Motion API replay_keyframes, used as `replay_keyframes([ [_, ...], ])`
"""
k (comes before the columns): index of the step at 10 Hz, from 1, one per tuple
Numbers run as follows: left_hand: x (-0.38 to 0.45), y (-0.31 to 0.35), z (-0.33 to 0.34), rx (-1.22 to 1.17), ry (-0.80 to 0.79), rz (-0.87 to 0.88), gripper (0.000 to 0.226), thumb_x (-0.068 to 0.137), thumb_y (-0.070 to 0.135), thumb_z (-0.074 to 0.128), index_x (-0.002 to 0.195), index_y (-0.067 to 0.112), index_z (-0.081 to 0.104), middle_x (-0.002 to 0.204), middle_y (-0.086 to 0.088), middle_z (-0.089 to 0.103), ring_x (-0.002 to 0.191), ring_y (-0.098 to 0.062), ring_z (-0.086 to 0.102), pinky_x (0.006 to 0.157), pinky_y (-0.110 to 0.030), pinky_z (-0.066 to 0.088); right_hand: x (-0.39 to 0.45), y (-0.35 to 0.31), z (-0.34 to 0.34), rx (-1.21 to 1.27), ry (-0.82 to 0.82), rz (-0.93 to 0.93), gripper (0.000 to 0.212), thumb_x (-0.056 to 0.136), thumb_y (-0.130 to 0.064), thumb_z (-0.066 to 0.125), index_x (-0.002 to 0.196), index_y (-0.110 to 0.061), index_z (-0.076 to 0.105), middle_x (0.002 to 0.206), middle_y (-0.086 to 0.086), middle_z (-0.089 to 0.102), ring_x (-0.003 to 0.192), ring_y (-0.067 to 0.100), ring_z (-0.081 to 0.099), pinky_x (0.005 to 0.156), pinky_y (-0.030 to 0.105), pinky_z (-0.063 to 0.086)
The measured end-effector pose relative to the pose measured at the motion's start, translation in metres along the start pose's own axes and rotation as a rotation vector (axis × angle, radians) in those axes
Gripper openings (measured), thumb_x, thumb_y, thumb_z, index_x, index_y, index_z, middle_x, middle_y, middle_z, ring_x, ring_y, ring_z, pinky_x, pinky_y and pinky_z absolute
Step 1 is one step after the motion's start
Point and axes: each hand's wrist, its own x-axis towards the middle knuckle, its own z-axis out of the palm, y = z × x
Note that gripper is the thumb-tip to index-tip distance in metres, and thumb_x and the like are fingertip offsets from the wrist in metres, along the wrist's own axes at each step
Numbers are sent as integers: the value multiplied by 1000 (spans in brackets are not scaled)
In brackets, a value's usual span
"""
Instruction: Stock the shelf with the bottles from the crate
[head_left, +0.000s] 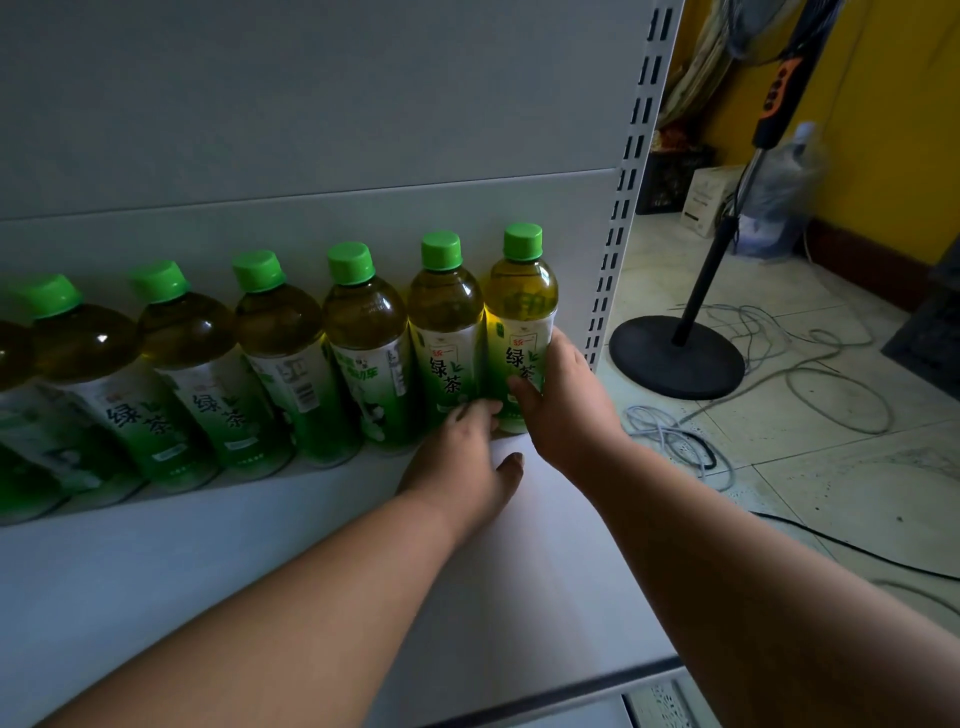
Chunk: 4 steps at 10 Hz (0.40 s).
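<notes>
A row of green-capped tea bottles stands upright along the back of a white shelf (260, 561), each holding yellow-green liquid under a green and white label printed with Chinese characters. The bottles stand shoulder to shoulder against the grey back panel (311, 130), and the row runs out of view at the left edge.

The end bottle (521, 306) stands at the right end of the row, just beside the slotted upright (626, 197) of the shelving. The person's right hand (563, 395) grips this bottle low on its label, thumb across the front and fingers wrapped round the right side. The left hand (462, 467) lies with fingers extended just in front of the row, its fingertips touching the base of the end bottle and its neighbour (444, 322), thumb spread over the bare shelf surface.

Both forearms reach in from the lower edge of the frame. Beyond the shelving, on a tiled floor (805, 467), stands a pedestal fan (675, 353) with a round black base, ringed by loose cables (810, 374) against a yellow wall (893, 130).
</notes>
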Motion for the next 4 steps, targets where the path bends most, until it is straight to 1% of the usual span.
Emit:
replay_keyframes([
  [1,-2,1,-5,-40,-9,-22,57,91,27,66,144,20,45,138,-1,54,126,-19,52,105,-32,43,0,-1,-1,11,-21,22,45,98,-23,58,138,-16,40,133,7,54,110,25,56,86,36,46],
  [2,-9,2,-10,-31,-8,-36,58,92,28,65,145,23,43,141,0,52,128,-19,50,106,-34,43,-1,-7,-1,5,-47,81,56,98,-25,57,146,-14,32,142,10,50,119,29,55,96,44,49],
  [3,-19,3,-19,-15,10,-31,58,91,31,64,145,26,42,145,0,49,130,-21,49,106,-40,44,-9,-13,-1,16,-32,136,73,96,-30,60,155,-12,20,149,12,45,130,31,49,106,48,45],
  [4,-32,3,-33,43,58,-35,59,93,34,63,146,28,38,150,1,44,132,-23,47,105,-44,45,-32,-25,-2,-18,81,116,75,95,-31,62,156,-12,22,145,10,42,132,28,43,110,42,39],
])
